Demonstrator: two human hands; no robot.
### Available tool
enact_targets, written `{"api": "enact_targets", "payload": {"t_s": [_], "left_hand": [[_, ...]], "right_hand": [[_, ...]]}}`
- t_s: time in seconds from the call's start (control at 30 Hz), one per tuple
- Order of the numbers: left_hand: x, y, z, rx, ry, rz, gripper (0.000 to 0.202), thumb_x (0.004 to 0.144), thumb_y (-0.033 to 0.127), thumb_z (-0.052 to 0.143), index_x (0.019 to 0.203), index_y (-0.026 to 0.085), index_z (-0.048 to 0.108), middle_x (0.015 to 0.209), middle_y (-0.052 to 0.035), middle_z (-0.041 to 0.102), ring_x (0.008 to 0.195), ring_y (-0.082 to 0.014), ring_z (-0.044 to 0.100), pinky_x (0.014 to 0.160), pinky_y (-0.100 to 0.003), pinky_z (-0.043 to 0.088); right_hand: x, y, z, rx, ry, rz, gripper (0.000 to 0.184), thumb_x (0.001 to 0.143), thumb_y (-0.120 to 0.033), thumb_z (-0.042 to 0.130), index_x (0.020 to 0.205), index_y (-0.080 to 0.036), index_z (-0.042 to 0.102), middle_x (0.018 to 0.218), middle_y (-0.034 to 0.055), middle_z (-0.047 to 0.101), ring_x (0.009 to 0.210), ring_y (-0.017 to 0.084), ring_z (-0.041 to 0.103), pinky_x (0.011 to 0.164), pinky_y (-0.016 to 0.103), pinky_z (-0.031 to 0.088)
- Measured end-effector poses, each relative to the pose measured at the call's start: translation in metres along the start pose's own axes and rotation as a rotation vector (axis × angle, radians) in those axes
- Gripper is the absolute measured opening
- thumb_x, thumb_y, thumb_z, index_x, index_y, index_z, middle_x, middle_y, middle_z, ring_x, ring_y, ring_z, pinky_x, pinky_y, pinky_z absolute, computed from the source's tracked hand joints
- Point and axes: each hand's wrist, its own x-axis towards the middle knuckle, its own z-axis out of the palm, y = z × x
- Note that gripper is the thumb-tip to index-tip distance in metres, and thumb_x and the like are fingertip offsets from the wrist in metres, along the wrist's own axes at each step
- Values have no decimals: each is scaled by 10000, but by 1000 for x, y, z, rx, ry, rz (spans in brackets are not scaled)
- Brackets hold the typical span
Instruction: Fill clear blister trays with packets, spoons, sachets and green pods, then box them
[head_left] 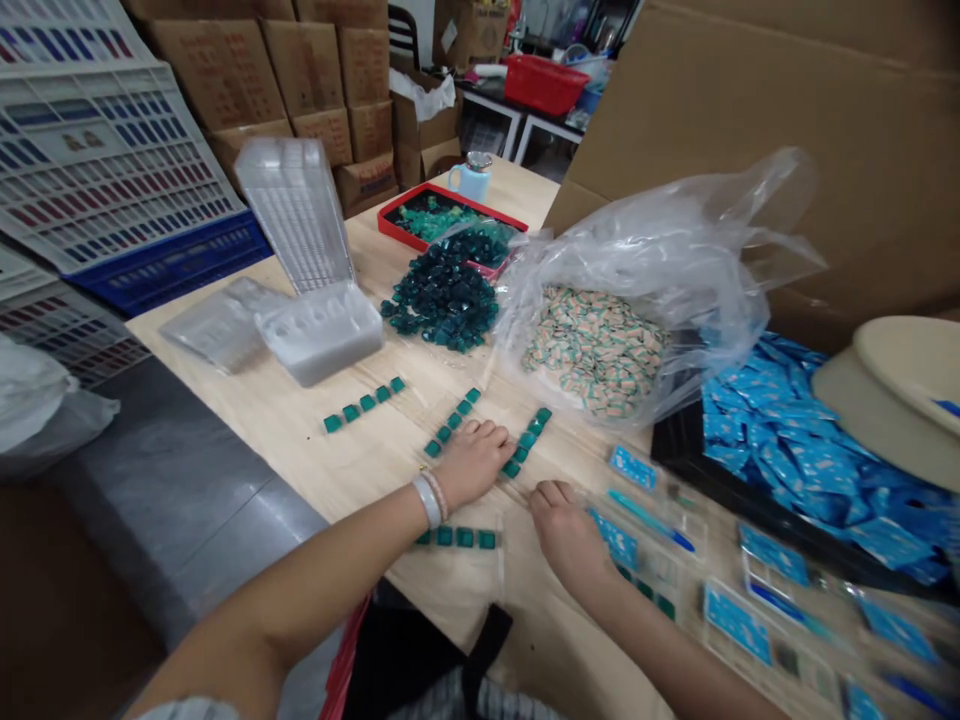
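My left hand (472,460), with a bracelet at the wrist, rests knuckles-up on the wooden table (315,440), fingers curled down beside a short row of small green squares (525,442). My right hand (564,525) lies just right of it with its fingers tucked under; what they hold is hidden. More rows of green squares lie at the left (364,404), at the middle (452,422) and near the table's front edge (457,538). Clear trays with blue packets and pens (645,515) run to the right of my right hand.
A heap of dark green pieces (444,295) and a red tray (450,215) sit at the back. A clear plastic bag (637,260) holds small printed packets. Blue packets (810,440) fill a black tray. Clear plastic trays (319,330) stand left; cardboard boxes behind.
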Motion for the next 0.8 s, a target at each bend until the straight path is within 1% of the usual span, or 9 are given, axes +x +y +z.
{"api": "enact_targets", "payload": {"t_s": [0.2,0.27,0.4,0.5,0.57,0.6,0.7,0.73,0.8], "left_hand": [[1,-9,-16,14,-33,129,176,840,164,398,854,158,573,879,-70,513,896,-197,426,784,-331,313],[1,-12,-19,-33,-37,78,154,825,164,422,814,157,575,880,-67,511,902,-199,433,786,-331,327],[-1,-13,-22,-242,-1,-66,139,804,178,456,866,159,579,894,-57,517,908,-192,456,809,-339,359],[1,-10,-22,-574,88,-186,210,792,196,481,985,164,555,984,-66,505,936,-176,472,857,-337,371],[3,-7,-22,-932,149,-390,314,790,246,498,1091,155,489,1014,-80,500,897,-160,507,834,-330,404],[4,-5,-22,-1147,137,-511,349,793,280,499,1113,146,462,996,-84,511,857,-153,529,804,-329,426],[7,3,-22,-1718,-80,-749,289,780,287,518,1012,118,492,818,-58,562,709,-141,573,681,-308,472],[8,6,-23,-1829,-141,-768,241,760,245,541,962,116,511,773,-46,568,678,-138,579,656,-295,476],[8,13,-26,-1931,-166,-769,189,715,139,565,900,117,534,737,-33,583,650,-130,583,641,-271,475]], "right_hand": [[0,2,4,-50,47,-78,261,731,12,415,735,-163,609,780,97,574,796,223,474,743,341,406],[-2,4,2,-33,79,-96,243,727,7,426,711,-165,598,762,99,566,786,227,474,724,347,411],[-7,9,-3,62,161,-126,216,740,-6,432,683,-165,567,732,82,543,781,209,475,708,323,423],[-11,14,-4,149,265,-123,208,781,-38,393,710,-154,551,752,78,532,792,193,477,701,318,440],[-14,18,-4,200,343,-140,209,805,-66,365,734,-147,544,776,80,530,802,184,483,704,318,454],[-16,20,-4,219,373,-162,212,813,-75,356,745,-147,543,789,81,531,812,179,488,715,317,459],[-19,19,-7,243,396,-274,216,821,-86,348,779,-153,549,805,76,545,839,166,507,752,306,467],[-21,18,-8,239,406,-287,199,826,-106,360,807,-154,552,820,79,552,845,168,513,754,310,469],[-25,13,-10,217,466,-237,164,832,-198,416,924,-158,545,920,104,558,895,195,514,767,352,469]]}}
